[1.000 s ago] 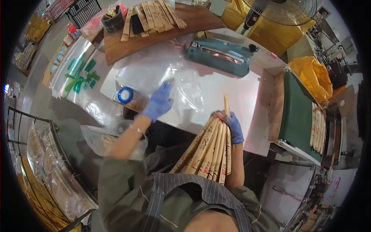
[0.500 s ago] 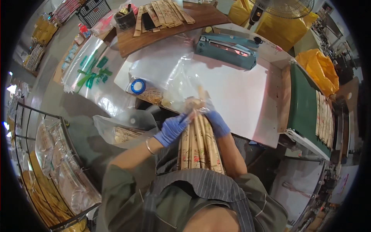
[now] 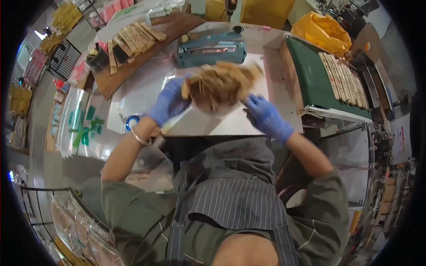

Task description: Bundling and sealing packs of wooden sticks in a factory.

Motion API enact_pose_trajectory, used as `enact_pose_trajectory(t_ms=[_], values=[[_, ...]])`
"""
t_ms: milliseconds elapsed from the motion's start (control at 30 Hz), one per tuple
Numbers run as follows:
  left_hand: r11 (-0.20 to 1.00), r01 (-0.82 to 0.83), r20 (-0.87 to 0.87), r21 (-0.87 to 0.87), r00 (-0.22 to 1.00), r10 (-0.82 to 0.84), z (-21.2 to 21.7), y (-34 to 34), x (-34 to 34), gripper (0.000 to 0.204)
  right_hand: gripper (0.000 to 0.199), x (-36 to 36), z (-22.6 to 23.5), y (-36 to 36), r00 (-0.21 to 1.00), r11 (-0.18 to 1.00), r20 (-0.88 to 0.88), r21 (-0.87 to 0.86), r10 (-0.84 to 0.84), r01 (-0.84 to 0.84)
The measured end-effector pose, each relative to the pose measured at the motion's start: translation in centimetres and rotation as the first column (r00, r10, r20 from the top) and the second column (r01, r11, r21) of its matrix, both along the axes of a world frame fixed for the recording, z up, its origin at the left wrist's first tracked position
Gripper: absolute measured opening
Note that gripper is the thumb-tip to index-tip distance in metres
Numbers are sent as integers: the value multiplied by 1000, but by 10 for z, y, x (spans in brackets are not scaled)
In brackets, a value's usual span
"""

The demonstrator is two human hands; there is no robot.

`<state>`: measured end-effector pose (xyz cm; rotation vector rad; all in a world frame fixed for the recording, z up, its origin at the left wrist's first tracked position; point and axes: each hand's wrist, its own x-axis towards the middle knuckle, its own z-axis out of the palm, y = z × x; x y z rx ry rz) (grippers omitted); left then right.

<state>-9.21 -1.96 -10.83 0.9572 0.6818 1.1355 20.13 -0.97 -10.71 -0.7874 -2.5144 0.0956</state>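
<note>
Cluttering white table (image 3: 230, 126) — teal sealer (image 3: 212, 52)

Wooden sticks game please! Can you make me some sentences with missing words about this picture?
1. Both hands wear ____ gloves; the left hand and the right hand hold the bundle of wooden sticks.
2. Behind the bundle sits a ____ coloured heat sealer.
3. The roll of tape lies nearest the ____ hand.

Missing words: blue; teal; left
</note>
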Motion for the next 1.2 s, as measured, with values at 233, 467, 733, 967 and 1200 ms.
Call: enact_pose_trajectory(t_ms=[233,467,733,967,1200], values=[[720,-189,-609,668,416,675,105,57,-20,14,5,-36,130,59,920,986,-354,42,167,-163],[825,-391,-576,408,590,565,99,57,4,5,13,-76,113,39,912,795,-392,511,-123,327],[714,-223,-320,664,778,541,5,30,70,82,6,-66,65,61,894,924,-438,373,93,86],[959,-285,-197,-14,941,277,-116,148,146,44,12,-62,-38,277,729,818,-411,-77,-547,570],[923,-289,44,-255,950,310,-129,194,92,29,16,-125,8,292,725,956,-637,-273,-262,106]])
